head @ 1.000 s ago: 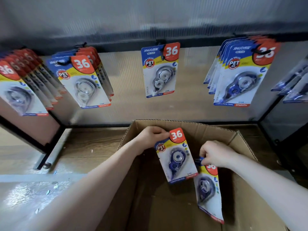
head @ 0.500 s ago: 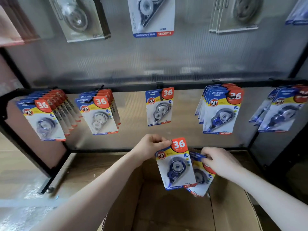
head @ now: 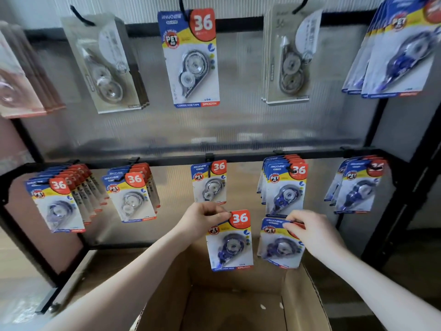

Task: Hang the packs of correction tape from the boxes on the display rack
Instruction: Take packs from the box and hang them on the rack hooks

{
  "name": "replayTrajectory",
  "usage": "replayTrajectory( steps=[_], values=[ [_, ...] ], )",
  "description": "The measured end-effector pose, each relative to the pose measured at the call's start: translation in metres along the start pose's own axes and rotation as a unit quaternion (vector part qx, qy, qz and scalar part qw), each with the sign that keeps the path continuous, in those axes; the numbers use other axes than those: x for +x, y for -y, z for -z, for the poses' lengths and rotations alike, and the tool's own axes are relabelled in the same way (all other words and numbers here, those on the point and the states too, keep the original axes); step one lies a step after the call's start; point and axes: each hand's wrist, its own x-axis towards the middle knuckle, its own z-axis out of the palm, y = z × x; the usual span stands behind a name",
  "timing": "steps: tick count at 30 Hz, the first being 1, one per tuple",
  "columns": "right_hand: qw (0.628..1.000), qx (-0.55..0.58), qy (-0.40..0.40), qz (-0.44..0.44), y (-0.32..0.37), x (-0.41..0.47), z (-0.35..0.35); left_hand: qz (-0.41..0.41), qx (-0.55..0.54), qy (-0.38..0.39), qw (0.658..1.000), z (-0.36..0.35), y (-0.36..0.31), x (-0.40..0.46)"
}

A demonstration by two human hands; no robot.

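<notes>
2 hands (head: 202, 218) (head: 312, 232), 1 pack (head: 230, 242) each

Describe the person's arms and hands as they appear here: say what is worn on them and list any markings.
Both forearms are bare as far as the frame shows; no sleeve edge comes into view. The left hand and right hand wear no gloves. No ring, watch, bracelet or band shows on the visible fingers or wrists. No tattoos, plasters or other markings can be made out. The fingernails that show look short and unpainted, though the picture is soft.
</notes>
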Motion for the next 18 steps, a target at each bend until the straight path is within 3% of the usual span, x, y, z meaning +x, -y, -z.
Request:
replayTrajectory(
  steps=[18],
  values=[
    [0.989,0.056,-0.124,0.061,-0.016,0.021,0.043,-0.078,-0.013,-0.023,0.997,-0.019,-0.045,0.015]
  ],
)
